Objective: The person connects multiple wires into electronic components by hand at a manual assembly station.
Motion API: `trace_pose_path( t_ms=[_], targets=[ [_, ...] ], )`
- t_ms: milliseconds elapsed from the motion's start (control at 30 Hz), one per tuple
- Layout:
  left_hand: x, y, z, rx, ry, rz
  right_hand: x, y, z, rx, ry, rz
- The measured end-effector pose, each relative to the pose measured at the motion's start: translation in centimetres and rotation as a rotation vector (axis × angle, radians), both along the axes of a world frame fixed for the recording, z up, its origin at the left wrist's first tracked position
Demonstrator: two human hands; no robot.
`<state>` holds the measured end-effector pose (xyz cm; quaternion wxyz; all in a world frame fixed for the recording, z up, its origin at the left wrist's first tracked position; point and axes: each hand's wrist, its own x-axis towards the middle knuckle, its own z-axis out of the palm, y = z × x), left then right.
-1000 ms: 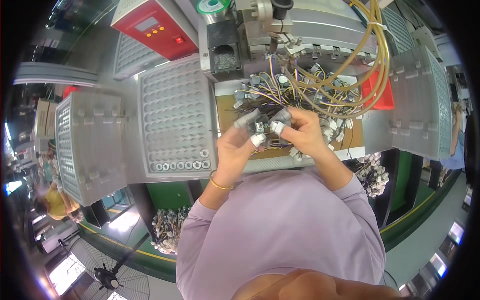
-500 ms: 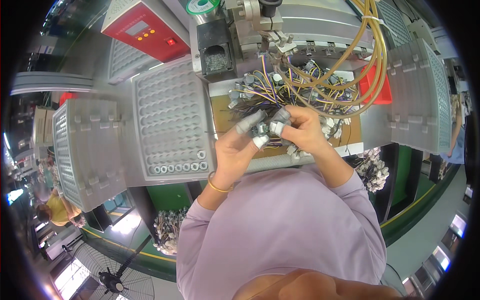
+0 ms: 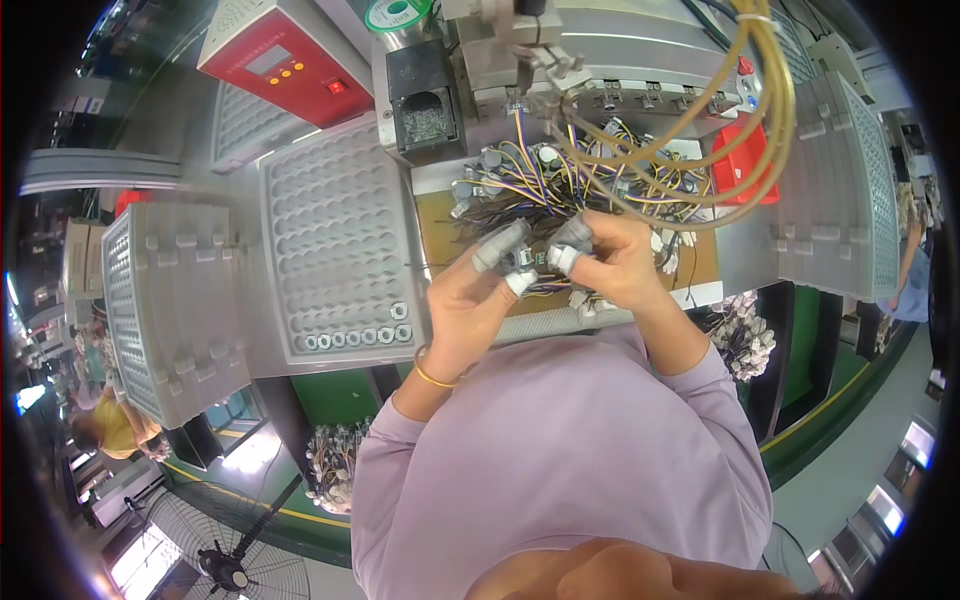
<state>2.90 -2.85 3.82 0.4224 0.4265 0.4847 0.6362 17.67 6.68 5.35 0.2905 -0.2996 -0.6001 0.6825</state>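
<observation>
My left hand (image 3: 468,301) pinches a small silvery part (image 3: 524,258) between thumb and fingertips. Pale covers sit on the fingertips of both hands. Just to the right, my right hand (image 3: 621,262) has its thumb and fingers pressed together; what lies between them, if anything, is too small to make out. A narrow gap separates the two hands. Behind them a heap of wired parts (image 3: 545,178), with yellow, purple and black leads, covers much of the brown board (image 3: 706,262).
Left stands a grey tray (image 3: 335,235) with several round metal parts in its near rows. Beyond are a red control box (image 3: 285,65), a solder spool (image 3: 398,14) and a metal fixture (image 3: 540,75). Looped tan tubes (image 3: 775,130) hang at right, before a red bin (image 3: 742,165).
My right hand has drawn slightly away from the left, so the gap between the fingertips is wider. My left hand keeps its pinch on the silvery part.
</observation>
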Motion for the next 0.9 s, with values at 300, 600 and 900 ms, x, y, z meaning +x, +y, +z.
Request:
trace_pose_path(
  t_ms=[300,600,900],
  targets=[
    [0.4,0.1,0.9,0.009,-0.013,-0.041,0.2,0.4,0.1,0.386,-0.093,0.052],
    [0.9,2.0,-0.3,-0.116,-0.561,-0.073,-0.1,0.3,1.3,0.117,-0.079,0.018],
    [4.5,5.1,-4.8,0.226,0.82,-0.251,6.3,6.5,-1.6,0.303,-0.254,-0.564]
  ],
)
